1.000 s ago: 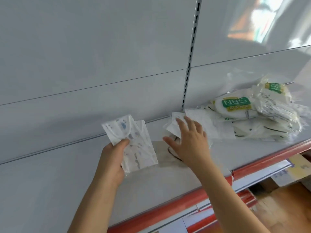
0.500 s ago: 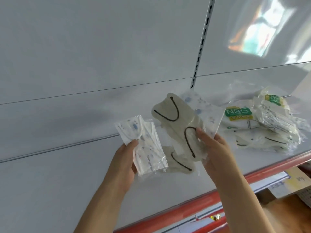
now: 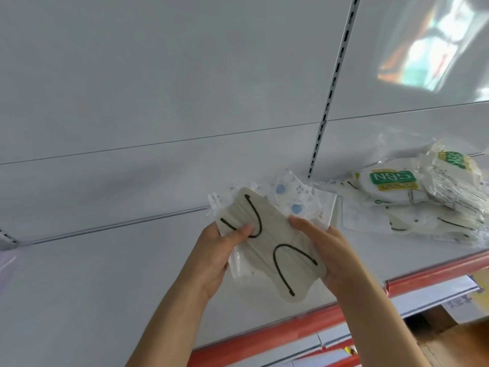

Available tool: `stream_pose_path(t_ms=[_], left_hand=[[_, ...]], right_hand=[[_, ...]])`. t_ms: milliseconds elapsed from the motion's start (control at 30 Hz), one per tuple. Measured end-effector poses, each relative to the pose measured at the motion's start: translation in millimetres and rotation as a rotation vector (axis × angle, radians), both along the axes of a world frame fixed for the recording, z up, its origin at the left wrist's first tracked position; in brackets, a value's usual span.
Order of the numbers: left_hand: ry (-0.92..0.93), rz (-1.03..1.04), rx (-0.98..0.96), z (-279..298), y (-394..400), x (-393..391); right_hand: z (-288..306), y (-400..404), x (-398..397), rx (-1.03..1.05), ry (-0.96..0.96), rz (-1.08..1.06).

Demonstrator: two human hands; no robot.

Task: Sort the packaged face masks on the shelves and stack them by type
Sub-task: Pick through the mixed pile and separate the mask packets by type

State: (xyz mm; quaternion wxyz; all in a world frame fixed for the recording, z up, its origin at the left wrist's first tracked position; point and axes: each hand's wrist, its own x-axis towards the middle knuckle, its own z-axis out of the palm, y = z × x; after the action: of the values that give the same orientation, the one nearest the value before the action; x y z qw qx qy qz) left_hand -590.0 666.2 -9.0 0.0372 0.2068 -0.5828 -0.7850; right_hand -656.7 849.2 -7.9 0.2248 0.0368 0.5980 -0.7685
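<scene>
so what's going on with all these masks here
A person is sorting packaged face masks at a white shelf with a red front edge. Both hands, left and right, hold a beige mask with black ear loops in clear wrap in front of blue-patterned white masks. An unsorted pile with a green N95 pack lies to the right.

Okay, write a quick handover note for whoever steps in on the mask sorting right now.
Left hand and right hand both grip a small bundle above the shelf: a beige mask pack in front, printed mask packs behind.
The unsorted pile, with N95 packs on top, lies on the shelf to the right.
Done: no sorted stack visible yet.
Left: separate the held packs by type, start stacks, work through the pile.
</scene>
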Motion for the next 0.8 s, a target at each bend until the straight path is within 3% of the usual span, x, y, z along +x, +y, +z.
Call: stream_pose_path(t_ms=[167,333,433,533,700,800], left_hand=[[0.0,0.062,0.062,-4,-7,-3],[-0.08,0.286,-0.157,-21,-28,-3],[-0.071,0.525,-0.524,-28,-56,5],[-0.046,0.586,-0.876,-23,-79,14],[-0.124,0.589,-0.848,-20,-119,17],[-0.093,0.788,-1.069,-20,-131,26]], right_hand=[[-9,3,-3,-0.112,0.025,-0.08],[-19,6,-9,-0.128,0.19,-0.216],[-21,10,-12,0.072,0.291,-0.415],[-15,12,-11,0.112,0.35,-0.505],[-5,4,-5,0.094,0.399,-0.388],[-1,-5,2,0.059,0.413,-0.241]])
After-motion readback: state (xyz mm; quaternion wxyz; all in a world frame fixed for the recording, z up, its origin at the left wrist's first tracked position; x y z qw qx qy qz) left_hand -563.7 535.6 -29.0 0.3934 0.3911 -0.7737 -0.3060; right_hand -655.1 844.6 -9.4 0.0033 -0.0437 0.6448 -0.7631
